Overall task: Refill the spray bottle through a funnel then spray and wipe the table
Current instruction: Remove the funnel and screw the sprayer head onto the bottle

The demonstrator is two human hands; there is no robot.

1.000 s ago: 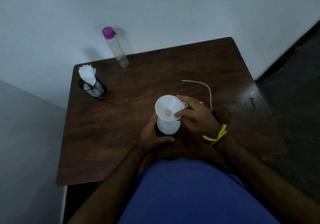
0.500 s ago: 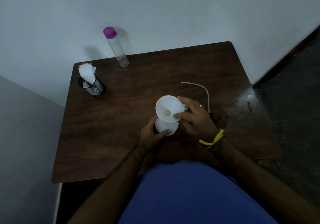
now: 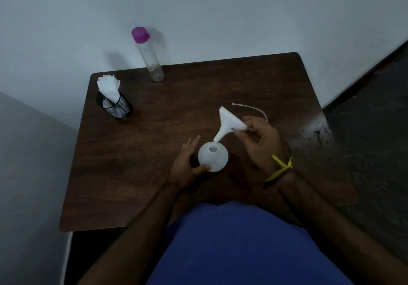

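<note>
A white round spray bottle body (image 3: 213,159), its neck open and uncapped, stands on the dark wooden table (image 3: 154,152). My left hand (image 3: 187,165) holds it from the left, thumb against its front, fingers spread behind. My right hand (image 3: 262,143) grips the rim of a white funnel (image 3: 229,122), tilted on its side above the table. The funnel's spout tip points down-left, just above and right of the bottle's neck hole. A thin white dip tube (image 3: 251,109) curves on the table behind my right hand; the spray head itself is hidden.
A clear tall bottle with a purple cap (image 3: 148,54) stands at the table's back edge against the wall. A black mesh cup holding white paper napkins (image 3: 113,102) sits at the back left. Dark floor lies to the right of the table.
The funnel sat upright in the bottle's neck before. My right hand has lifted it out, tipped it sideways and moved it up and right. My left hand's fingers have loosened around the bottle.
</note>
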